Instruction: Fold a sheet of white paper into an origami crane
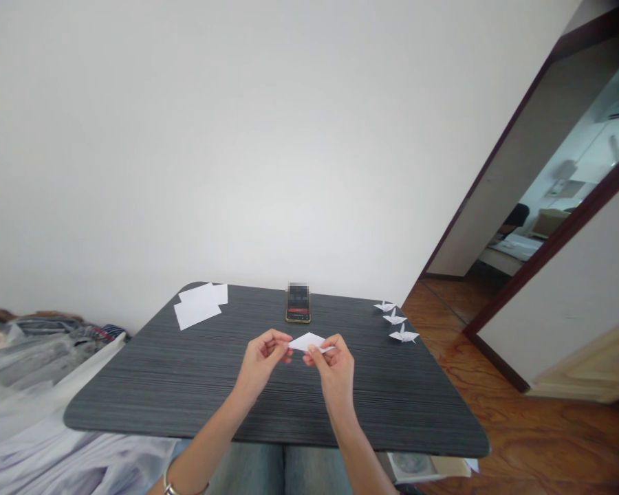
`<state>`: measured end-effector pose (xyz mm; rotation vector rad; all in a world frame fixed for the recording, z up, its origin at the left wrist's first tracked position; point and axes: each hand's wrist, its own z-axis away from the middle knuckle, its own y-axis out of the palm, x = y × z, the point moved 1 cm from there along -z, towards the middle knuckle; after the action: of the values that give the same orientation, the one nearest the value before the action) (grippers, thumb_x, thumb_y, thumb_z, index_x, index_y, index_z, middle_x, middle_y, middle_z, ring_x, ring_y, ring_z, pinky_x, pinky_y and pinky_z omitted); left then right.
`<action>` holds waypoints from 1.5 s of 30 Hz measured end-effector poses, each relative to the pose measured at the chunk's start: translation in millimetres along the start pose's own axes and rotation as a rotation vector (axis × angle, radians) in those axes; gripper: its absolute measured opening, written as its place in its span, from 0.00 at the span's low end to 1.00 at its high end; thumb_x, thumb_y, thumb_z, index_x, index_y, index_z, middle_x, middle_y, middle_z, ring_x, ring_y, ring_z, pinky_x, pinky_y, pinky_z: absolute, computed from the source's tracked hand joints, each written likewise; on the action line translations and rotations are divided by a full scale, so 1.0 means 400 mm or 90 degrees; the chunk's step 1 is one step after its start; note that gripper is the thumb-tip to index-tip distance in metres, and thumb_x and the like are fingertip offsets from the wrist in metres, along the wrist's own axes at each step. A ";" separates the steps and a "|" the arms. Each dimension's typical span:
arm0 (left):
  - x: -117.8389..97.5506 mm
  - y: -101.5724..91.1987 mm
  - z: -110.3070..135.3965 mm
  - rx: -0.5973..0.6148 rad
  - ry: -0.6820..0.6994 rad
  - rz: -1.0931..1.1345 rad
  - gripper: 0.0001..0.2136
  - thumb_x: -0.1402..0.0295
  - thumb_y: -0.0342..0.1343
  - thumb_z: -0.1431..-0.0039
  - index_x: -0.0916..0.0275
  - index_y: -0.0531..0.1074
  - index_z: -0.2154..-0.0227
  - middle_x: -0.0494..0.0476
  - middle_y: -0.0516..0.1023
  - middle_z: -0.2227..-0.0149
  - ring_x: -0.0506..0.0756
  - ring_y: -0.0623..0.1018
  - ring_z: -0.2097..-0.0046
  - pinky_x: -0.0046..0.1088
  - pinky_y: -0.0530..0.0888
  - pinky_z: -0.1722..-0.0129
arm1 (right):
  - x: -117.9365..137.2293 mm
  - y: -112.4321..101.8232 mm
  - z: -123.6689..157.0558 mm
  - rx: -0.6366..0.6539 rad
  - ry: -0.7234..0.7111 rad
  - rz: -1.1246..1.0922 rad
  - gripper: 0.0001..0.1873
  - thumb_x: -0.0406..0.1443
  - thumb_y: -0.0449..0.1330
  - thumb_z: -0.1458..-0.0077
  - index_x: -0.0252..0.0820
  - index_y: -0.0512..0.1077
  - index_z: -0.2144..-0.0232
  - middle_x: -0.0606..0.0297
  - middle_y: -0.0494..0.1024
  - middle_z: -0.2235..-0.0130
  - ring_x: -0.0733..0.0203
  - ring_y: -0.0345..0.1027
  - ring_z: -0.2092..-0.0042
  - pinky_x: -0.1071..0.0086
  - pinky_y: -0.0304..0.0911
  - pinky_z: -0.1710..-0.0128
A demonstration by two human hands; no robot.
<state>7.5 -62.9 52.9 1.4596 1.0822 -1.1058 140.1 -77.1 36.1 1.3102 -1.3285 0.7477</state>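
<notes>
A folded piece of white paper (307, 339), a flat pointed diamond in shape, is held above the dark table between both hands. My left hand (266, 354) pinches its left tip between thumb and fingers. On the other side, my right hand (332, 357) grips the right part, the thumb lying across its front. Part of the paper's right end is hidden behind the right fingers, and a thin point sticks out past them. Three white folded paper cranes (404, 335) stand in a row at the table's right side.
A phone (298, 303) stands just beyond my hands. Several white paper sheets (198, 305) overlap at the table's back left. The dark table (186, 392) meets a white wall behind. Clothes and plastic bags (36, 357) lie at left; a box (410, 467) sits below the right front edge.
</notes>
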 end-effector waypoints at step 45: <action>0.036 -0.011 -0.021 0.045 -0.033 -0.058 0.16 0.69 0.60 0.60 0.67 0.65 0.67 0.45 0.67 0.82 0.47 0.70 0.80 0.22 0.64 0.77 | -0.020 -0.011 -0.005 0.104 0.022 -0.012 0.18 0.36 0.60 0.58 0.39 0.62 0.63 0.66 0.75 0.76 0.63 0.69 0.77 0.69 0.68 0.75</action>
<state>7.1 -52.7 39.1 1.4402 1.0917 -1.2502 143.2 -73.7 28.0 1.4297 -1.2460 0.8766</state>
